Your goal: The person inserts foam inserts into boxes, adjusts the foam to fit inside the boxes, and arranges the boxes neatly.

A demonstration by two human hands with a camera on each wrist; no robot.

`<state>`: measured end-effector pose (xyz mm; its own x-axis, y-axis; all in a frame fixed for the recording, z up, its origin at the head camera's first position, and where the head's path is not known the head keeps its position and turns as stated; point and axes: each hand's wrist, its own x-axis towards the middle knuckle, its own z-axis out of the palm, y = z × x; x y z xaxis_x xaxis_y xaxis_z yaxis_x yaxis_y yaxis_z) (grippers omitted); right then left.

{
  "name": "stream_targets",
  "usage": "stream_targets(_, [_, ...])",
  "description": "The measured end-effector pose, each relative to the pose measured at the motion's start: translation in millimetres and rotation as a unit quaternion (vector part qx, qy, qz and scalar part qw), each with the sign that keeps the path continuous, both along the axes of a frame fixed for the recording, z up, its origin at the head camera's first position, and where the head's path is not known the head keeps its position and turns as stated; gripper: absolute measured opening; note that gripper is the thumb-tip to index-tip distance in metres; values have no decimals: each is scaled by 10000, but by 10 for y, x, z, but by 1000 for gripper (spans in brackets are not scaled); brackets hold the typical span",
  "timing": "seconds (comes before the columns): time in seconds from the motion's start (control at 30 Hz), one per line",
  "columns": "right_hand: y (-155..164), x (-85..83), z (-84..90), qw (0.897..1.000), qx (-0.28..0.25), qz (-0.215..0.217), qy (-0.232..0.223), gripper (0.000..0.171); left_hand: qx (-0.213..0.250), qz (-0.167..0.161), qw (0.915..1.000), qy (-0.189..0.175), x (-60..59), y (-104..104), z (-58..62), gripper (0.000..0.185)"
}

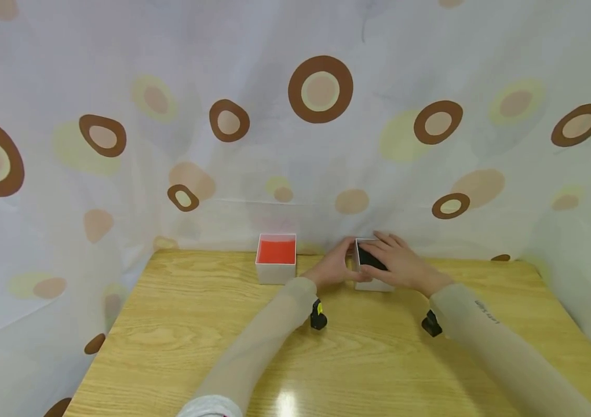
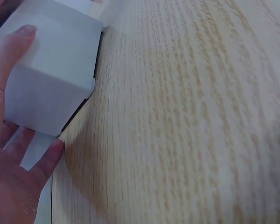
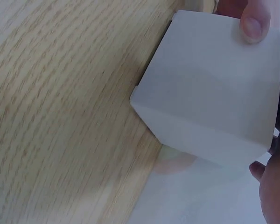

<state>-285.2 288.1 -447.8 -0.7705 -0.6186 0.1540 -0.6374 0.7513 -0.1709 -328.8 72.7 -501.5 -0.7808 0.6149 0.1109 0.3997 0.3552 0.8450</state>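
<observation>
My left hand (image 1: 333,267) grips a small white box (image 1: 374,286) from its left side. In the left wrist view, the thumb lies against one white wall and the other fingers spread along the adjoining side, low by the table. My right hand (image 1: 402,263) lies over the top of the same box, its fingers stretched across the opening. Inside shows a black filling (image 1: 371,259), partly hidden under those fingers. From the right wrist view, the box (image 3: 210,79) stands on the table, with the right hand (image 3: 276,182) at its upper edge.
To the left stands a second white box (image 1: 276,274) holding a red filling (image 1: 277,252). Both boxes are near the back edge of a wooden table (image 1: 196,324). A pale curtain (image 1: 274,162) with brown ring patterns hangs behind and around the table.
</observation>
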Motion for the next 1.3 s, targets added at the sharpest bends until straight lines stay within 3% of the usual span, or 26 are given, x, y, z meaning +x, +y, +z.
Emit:
stream_targets(0.23, [-53, -3, -45, 9998, 130, -65, 123, 59, 188, -132, 9997, -108, 30, 37, -12, 90])
stream_targets(0.53, [-43, -7, 3, 9995, 233, -46, 205, 55, 88, -19, 9999, -60, 32, 36, 43, 93])
stream_targets(0.7, [52, 25, -9, 9964, -661, 372, 390, 25, -70, 21, 9996, -256, 53, 20, 36, 94])
stream_targets(0.8, [103, 46, -2, 9902, -1213, 636, 263, 13, -118, 80, 9994, -302, 54, 9, 29, 96])
stream_targets(1.03, [176, 85, -39, 9797, -1835, 361, -717, 17, -24, 48, 9997, -231, 39, -3, 26, 99])
stream_targets(1.3, [103, 65, -20, 9818, -1761, 361, -607, 32, -101, 96, 9996, -252, 32, -5, 20, 99])
